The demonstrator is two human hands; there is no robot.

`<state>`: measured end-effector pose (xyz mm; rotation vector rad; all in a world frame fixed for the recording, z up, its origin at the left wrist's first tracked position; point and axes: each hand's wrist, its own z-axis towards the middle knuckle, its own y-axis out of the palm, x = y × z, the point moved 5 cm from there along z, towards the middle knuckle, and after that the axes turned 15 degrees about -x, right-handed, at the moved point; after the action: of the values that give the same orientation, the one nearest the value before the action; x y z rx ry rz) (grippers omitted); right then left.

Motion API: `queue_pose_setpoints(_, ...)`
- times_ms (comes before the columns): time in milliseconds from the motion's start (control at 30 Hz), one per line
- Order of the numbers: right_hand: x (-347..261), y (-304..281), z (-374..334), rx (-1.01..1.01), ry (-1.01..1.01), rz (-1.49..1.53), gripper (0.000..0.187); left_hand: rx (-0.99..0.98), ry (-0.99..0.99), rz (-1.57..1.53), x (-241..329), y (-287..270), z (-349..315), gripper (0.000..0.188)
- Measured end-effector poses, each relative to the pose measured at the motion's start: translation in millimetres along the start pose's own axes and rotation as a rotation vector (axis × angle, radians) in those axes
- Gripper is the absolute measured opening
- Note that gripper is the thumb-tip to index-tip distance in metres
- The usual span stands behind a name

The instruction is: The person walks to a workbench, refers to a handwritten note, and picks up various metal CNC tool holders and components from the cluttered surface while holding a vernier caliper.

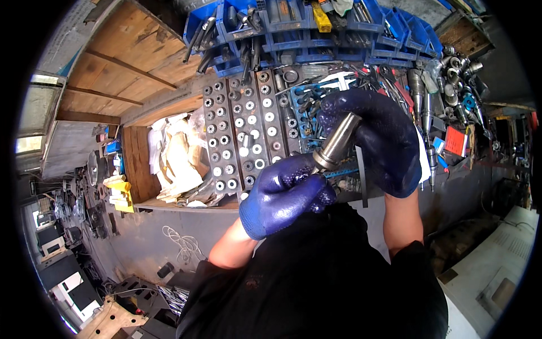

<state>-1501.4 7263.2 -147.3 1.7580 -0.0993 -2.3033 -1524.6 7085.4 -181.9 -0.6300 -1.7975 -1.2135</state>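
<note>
Between my two hands is a tapered steel tool holder [341, 139], tilted with its narrow end up and to the right and its wider collar toward my left hand. My left hand [288, 195], in a dark blue coated glove, is closed at the collar end; its fingers hide what lies below the collar. My right hand [387, 138], gloved the same way, curls round the narrow end, which rests against its palm. Left of the hands a metal rack [230, 135] holds rows of round collets, and a blue tray [305, 93] of small tools lies beyond them.
Blue bins [282, 42] with cutters and rods line the back. More tool holders [426, 107] crowd the right, near a red card [455, 141]. A wooden box [138, 164] with crumpled paper [178, 161] stands left. The bench's front edge [220, 208] runs near my left forearm.
</note>
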Motion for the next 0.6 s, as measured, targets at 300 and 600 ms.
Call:
queue_pose_setpoints(300, 8.6, -4.2, 4.5, -0.020, -0.044, 0.112, 0.043, -0.054, -0.007, -0.050, -7.7, 0.7, 3.7, 0.037)
queue_pose_setpoints(600, 8.3, -1.6, 5.2, 0.034, -0.030, 0.274, 0.044, -0.017, 0.009, -0.086, -6.6, 0.8, 4.3, 0.028)
